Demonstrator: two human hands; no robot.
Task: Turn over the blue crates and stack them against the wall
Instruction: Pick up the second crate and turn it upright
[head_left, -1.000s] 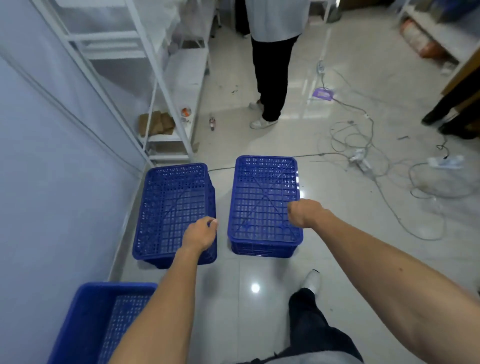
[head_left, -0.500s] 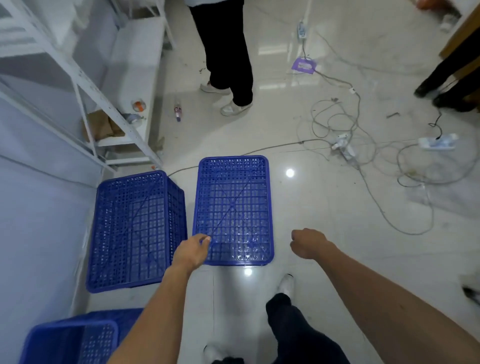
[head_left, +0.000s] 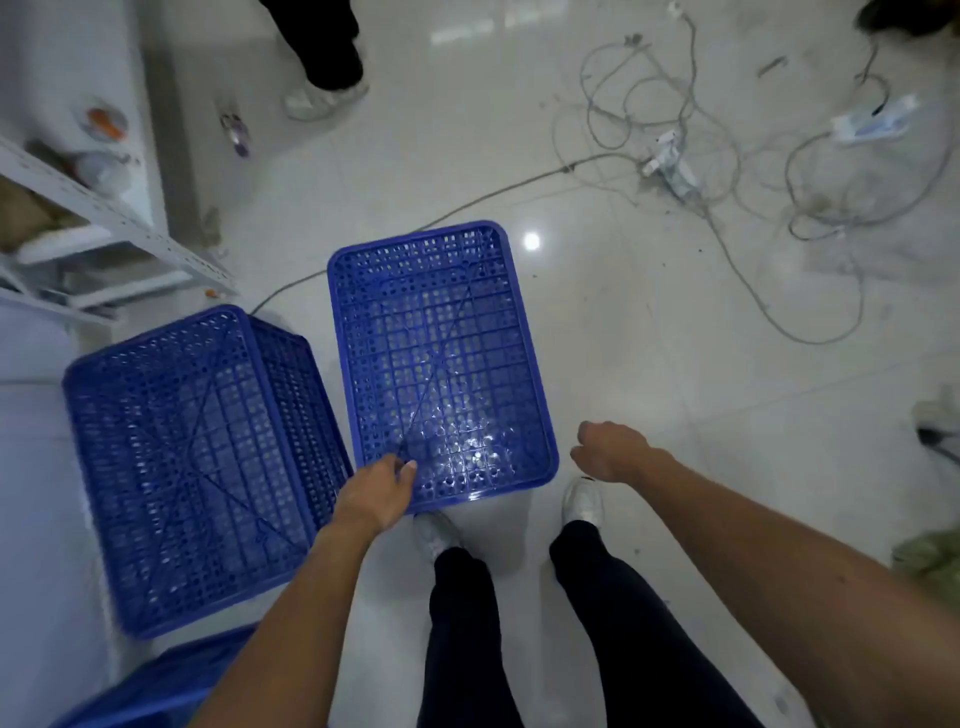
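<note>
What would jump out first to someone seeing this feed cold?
Two upturned blue crates dominate: the centre crate on the shiny floor and the left crate beside the wall. The left hand is at the centre crate's near left corner, while the right hand hangs free off its right side. A tangle of cables sprawls across the floor at upper right.

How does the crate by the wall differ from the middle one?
The wall crate stands taller, its side wall showing; the middle crate lies low on the floor. The left hand is on the middle crate's near corner; no hand is on the wall crate. Both are blue, grid base up.
</note>
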